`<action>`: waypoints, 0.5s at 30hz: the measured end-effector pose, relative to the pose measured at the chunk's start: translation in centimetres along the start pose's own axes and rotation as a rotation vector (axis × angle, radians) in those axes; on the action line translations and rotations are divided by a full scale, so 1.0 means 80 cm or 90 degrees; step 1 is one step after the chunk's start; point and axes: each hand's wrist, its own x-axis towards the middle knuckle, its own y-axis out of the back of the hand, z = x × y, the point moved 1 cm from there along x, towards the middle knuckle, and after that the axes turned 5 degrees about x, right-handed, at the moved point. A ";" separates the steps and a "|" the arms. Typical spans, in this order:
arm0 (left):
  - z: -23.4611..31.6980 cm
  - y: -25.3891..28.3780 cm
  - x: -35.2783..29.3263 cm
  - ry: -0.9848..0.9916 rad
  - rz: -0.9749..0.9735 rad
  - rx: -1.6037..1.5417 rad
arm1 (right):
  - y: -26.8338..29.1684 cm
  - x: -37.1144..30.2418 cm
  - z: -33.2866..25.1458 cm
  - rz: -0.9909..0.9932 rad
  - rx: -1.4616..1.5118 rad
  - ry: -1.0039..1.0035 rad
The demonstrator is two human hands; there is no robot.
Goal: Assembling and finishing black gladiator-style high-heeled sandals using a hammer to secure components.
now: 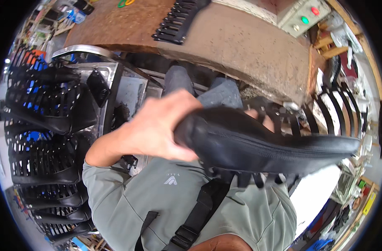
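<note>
Across my front lies a black leather strappy boot upper (pixel 249 144), with a long zipper along the side facing up and cut straps hanging from its edges. Its rounded end, at the left, is in the closed grip of my left hand (pixel 157 125), thumb below and fingers over the top; this hand is slightly blurred. Only a few fingers of my right hand (pixel 264 120) show, curled at the far side among the straps. The boot upper hides the rest of that hand.
Ahead stands a brown worktable (pixel 237 39) with another black strappy piece (pixel 178 21) on it. A control box (pixel 305 20) with coloured buttons is at the far right. On my left, a rack holds several black strappy boot uppers (pixel 48 167) beside a metal frame (pixel 109 71).
</note>
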 end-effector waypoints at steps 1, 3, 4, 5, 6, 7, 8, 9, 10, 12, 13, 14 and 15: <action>0.005 -0.008 -0.003 -0.050 -0.014 -0.005 | -0.006 0.010 -0.003 -0.001 0.022 -0.002; 0.016 -0.009 -0.004 -0.092 0.006 -0.001 | -0.018 0.031 -0.008 -0.004 0.065 -0.009; 0.025 -0.011 -0.009 -0.093 0.006 0.004 | -0.025 0.037 -0.010 -0.007 0.088 -0.017; 0.026 -0.014 -0.012 -0.081 0.010 0.006 | -0.032 0.042 -0.012 -0.009 0.110 -0.027; 0.026 -0.017 -0.015 -0.086 0.012 0.011 | -0.038 0.047 -0.014 -0.010 0.130 -0.038; 0.026 -0.020 -0.016 -0.094 0.015 0.016 | -0.041 0.052 -0.015 -0.011 0.146 -0.048; 0.027 -0.021 -0.017 -0.089 0.019 0.014 | -0.044 0.057 -0.016 -0.011 0.160 -0.059; 0.030 -0.023 -0.019 -0.092 0.016 0.028 | -0.047 0.061 -0.017 -0.009 0.174 -0.071; 0.033 -0.023 -0.020 -0.098 0.009 0.039 | -0.049 0.063 -0.017 -0.003 0.185 -0.085; 0.042 -0.023 -0.021 -0.106 -0.003 0.052 | -0.053 0.066 -0.018 0.011 0.206 -0.114; 0.046 -0.024 -0.023 -0.118 -0.003 0.063 | -0.053 0.069 -0.018 0.019 0.216 -0.125; 0.048 -0.025 -0.023 -0.129 -0.003 0.073 | -0.053 0.071 -0.018 0.028 0.226 -0.136; 0.046 -0.024 -0.016 -0.165 0.064 0.098 | -0.053 0.073 -0.017 0.037 0.236 -0.147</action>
